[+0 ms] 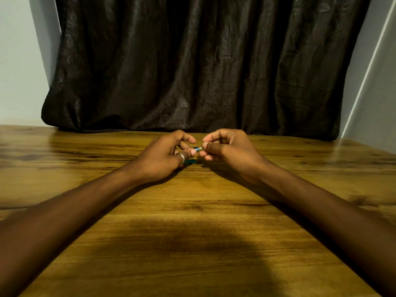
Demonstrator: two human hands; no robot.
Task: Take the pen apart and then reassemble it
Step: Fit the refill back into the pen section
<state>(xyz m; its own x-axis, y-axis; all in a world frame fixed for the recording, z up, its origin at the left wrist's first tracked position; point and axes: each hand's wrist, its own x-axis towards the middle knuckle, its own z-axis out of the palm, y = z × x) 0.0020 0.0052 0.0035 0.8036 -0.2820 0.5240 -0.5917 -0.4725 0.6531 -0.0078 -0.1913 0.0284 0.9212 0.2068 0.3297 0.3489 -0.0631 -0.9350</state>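
Both hands meet near the far middle of the wooden table [192, 211]. My left hand [165, 156], with a ring on its thumb, pinches a blue pen barrel [197, 149] whose short silvery end pokes out to the right. My right hand [227, 148] pinches that silvery tip with thumb and forefinger. Most of the barrel is hidden inside my left hand. A teal pen part [190, 161] lies on the table just below my left thumb.
A dark crumpled curtain [203, 65] hangs behind the table's far edge, with pale walls on both sides. My forearms rest on the tabletop. A shadow darkens the near middle of the wood.
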